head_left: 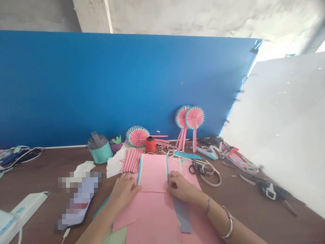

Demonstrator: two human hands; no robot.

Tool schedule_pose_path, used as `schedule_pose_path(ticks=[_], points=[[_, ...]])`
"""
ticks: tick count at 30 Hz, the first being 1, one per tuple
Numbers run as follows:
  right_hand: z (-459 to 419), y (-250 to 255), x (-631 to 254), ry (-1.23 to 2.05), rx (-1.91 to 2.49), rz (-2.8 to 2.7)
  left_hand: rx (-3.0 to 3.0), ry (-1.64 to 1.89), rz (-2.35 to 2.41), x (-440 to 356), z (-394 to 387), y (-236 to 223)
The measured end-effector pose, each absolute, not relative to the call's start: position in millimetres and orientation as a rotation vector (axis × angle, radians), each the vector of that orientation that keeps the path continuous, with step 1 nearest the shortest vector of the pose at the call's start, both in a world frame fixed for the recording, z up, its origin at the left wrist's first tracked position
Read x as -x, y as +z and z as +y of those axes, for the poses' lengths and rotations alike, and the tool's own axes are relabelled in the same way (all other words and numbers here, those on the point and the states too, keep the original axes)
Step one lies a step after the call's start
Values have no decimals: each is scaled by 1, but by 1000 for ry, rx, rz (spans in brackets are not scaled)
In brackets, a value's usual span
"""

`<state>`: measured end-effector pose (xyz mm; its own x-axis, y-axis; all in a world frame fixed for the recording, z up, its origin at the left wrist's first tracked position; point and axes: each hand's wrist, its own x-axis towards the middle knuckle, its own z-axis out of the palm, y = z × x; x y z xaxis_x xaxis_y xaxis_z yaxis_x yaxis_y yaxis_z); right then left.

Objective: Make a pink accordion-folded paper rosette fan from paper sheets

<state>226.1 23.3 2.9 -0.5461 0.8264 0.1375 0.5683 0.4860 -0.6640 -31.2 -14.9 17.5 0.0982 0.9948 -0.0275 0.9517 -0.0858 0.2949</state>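
A pink paper sheet point(153, 173) with blue and white edging lies folded on the brown table point(38, 176). My left hand point(124, 191) presses its left edge, fingers curled and pinching at the fold. My right hand point(181, 188), with bracelets on the wrist, pinches the right edge of the same fold. More pink paper point(152, 220) spreads toward me under both hands, and a grey strip point(183, 217) lies beneath my right wrist.
Against the blue board point(101, 88) stand pink paper fans point(190, 118), another fan point(137, 136), a red thread spool point(150, 144), a teal container point(99, 149) and a pleated pink piece point(132, 161). Scissors point(198, 167), paper strips and a glue gun point(269, 189) lie right; a phone point(76, 203) left.
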Motion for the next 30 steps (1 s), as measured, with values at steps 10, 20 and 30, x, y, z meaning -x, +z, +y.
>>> schedule_pose_path(ticks=[10, 20, 30], points=[[22, 8, -224, 733, 1218, -2338, -2193, 234, 1966, 29, -18, 22], [4, 21, -223, 402, 1147, -2568, -2680, 248, 1676, 19, -24, 23], [-1, 21, -217, 215, 998, -2774, -2845, 295, 1297, 28, -19, 16]])
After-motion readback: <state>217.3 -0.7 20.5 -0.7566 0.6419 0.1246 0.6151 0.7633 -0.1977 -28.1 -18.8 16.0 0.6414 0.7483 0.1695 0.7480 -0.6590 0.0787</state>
